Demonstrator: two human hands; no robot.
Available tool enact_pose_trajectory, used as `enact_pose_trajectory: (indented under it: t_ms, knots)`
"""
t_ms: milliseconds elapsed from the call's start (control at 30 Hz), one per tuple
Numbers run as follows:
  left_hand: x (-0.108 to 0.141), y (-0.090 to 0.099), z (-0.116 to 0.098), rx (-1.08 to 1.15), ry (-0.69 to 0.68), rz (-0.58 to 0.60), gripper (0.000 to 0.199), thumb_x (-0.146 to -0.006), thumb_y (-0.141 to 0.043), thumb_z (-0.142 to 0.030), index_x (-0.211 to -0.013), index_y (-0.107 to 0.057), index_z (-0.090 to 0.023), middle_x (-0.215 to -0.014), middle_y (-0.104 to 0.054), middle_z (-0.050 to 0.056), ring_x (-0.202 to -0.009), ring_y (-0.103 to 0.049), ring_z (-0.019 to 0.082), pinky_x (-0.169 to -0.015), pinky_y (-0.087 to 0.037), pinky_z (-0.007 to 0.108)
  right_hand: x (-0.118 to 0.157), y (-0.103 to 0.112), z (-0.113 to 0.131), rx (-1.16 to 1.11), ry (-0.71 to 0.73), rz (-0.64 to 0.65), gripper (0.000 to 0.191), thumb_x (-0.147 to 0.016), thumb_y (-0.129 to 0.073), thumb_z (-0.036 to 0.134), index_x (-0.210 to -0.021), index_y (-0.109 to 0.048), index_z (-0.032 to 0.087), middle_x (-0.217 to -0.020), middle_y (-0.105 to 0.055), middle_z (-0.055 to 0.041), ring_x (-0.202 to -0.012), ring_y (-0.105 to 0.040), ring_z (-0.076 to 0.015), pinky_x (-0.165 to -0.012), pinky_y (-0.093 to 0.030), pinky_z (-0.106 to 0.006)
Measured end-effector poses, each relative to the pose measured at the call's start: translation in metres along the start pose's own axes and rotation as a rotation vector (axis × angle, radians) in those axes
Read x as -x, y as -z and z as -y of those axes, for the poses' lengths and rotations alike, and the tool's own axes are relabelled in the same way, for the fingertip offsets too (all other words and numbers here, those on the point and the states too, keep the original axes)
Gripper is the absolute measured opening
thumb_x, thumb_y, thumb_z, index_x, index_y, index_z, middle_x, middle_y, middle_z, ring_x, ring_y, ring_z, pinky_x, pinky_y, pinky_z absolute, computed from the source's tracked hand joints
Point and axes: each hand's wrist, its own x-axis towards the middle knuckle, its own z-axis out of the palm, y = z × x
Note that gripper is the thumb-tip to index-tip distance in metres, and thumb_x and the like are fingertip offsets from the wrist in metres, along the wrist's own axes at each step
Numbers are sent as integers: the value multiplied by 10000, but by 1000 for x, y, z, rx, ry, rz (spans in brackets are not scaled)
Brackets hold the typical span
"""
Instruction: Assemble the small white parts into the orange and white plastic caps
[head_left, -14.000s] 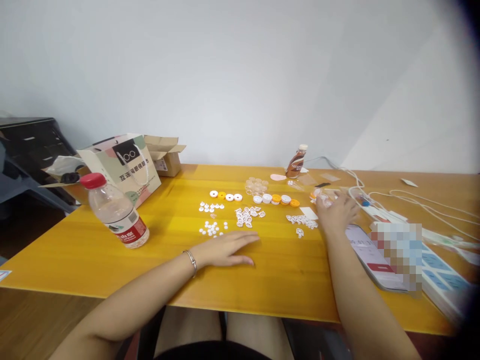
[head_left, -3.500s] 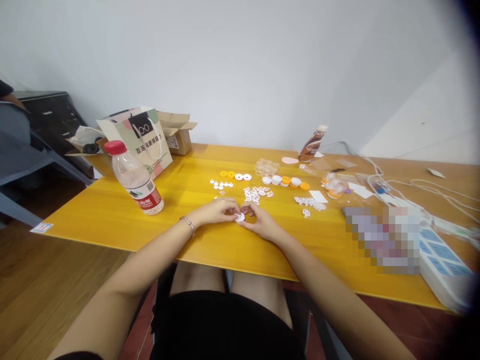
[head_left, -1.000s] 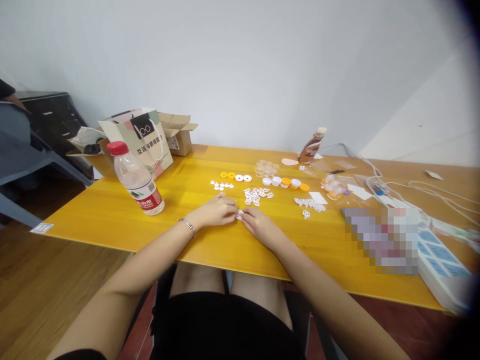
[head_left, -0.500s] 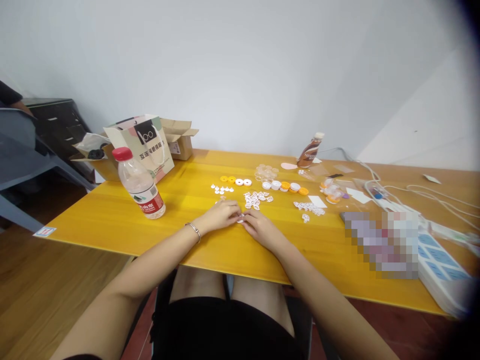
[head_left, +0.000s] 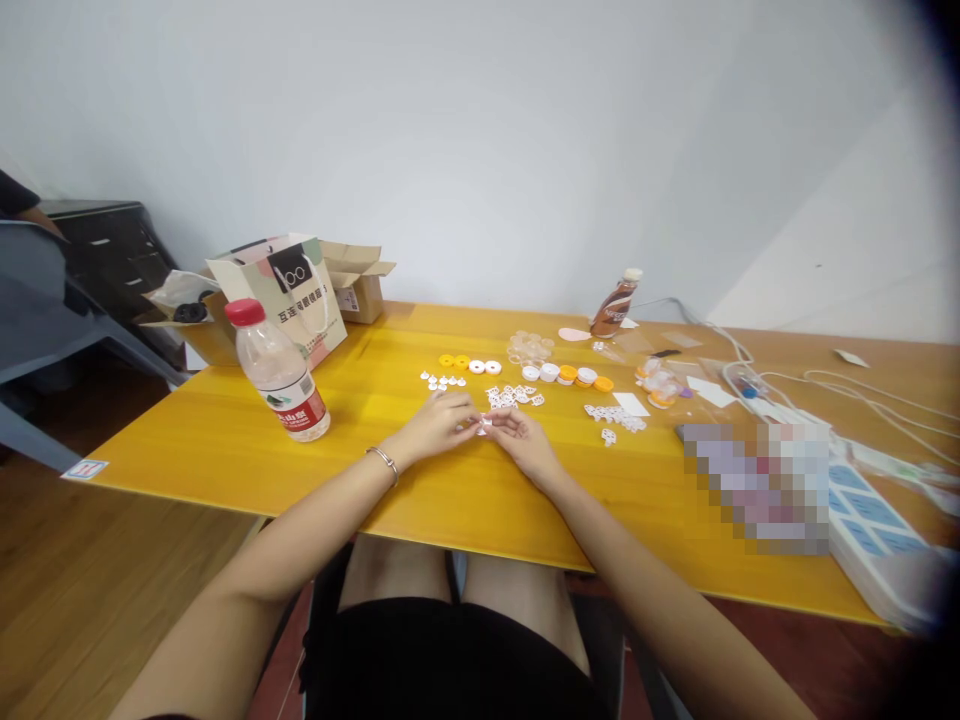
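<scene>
Between the fingertips of my two hands is a small white plastic piece (head_left: 484, 427), partly covered by the fingers. My left hand (head_left: 444, 424), with a bracelet at the wrist, pinches it from the left. From the right, the thumb and fingers of my right hand (head_left: 519, 440) close on it too. Just beyond the hands lie several white cut-out pieces (head_left: 514, 396). Several small white pegged discs (head_left: 444, 381) sit beyond my left hand. Farther back is a row of yellow rings (head_left: 454, 361) and white rings (head_left: 484, 367).
A water bottle (head_left: 281, 375) stands left, before a paper bag (head_left: 289, 290) and a cardboard box (head_left: 358, 285). White and orange round caps (head_left: 568, 374), clear discs (head_left: 530, 346) and a brown drink bottle (head_left: 616, 303) are behind. A power strip (head_left: 874, 540) and cables (head_left: 862, 385) lie right.
The fingers of both hands have shifted slightly around the white piece, and my right fingers are lifted a little more. The camera view has moved slightly.
</scene>
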Motion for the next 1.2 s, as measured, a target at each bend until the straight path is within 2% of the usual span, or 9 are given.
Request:
enact_pose_trajectory:
  t_ms: [267, 400, 533, 733, 967, 1067, 1200]
  knots:
    - [-1, -1, -1, -152, -46, -17, 295, -875, -357, -346, -860, -600, -177, -822, -580, 43, -782, -494, 140, -751, -287, 289, 0, -2, -2, -31, 4, -29, 222, -639, -654, 294, -815, -581, 179, -832, -648, -37, -808, -612, -149, -839, -466, -346]
    - [-2, 5, 3, -58, -37, 4, 281, -870, -375, -347, -881, -601, -181, -836, -575, 49, -801, -502, 142, -760, -317, 285, -2, -1, -2, -12, 5, -37, 233, -636, -650, 304, -820, -578, 180, -840, -648, -45, -805, -614, -156, -825, -473, -347]
    - [0, 18, 18, 109, -17, 37, 243, -867, -387, -294, -911, -591, -169, -866, -580, 53, -827, -518, 137, -767, -371, 258, -4, 2, -4, 24, 6, -89, 233, -639, -645, 310, -818, -573, 179, -832, -641, -49, -777, -609, -150, -807, -477, -346]
    - [9, 25, 48, 179, 71, 191, 184, -824, -433, -221, -877, -604, -181, -877, -600, 39, -825, -538, 131, -764, -405, 244, -6, 7, -8, 75, -4, -134, 256, -633, -644, 318, -834, -569, 178, -842, -640, -50, -783, -603, -150, -804, -472, -345]
    - [22, 24, 80, 216, 307, 252, 155, -743, -489, -218, -802, -622, -165, -819, -623, 33, -735, -565, 140, -711, -429, 244, -9, 10, -13, 52, 9, -141, 283, -636, -644, 293, -880, -556, 181, -887, -629, -56, -776, -593, -140, -820, -460, -350]
    - [24, 21, 84, 236, 340, 256, 142, -726, -505, -227, -786, -618, -165, -798, -628, 30, -726, -569, 145, -695, -434, 245, -9, 11, -13, 66, 21, -141, 280, -644, -634, 293, -887, -552, 181, -905, -627, -60, -779, -592, -141, -809, -463, -349]
    - [20, 13, 82, 253, 337, 184, 156, -731, -508, -233, -830, -604, -160, -831, -622, 37, -752, -562, 140, -714, -437, 254, -8, 10, -12, 113, 42, -126, 270, -663, -616, 305, -891, -546, 179, -900, -625, -61, -787, -591, -143, -810, -462, -349]
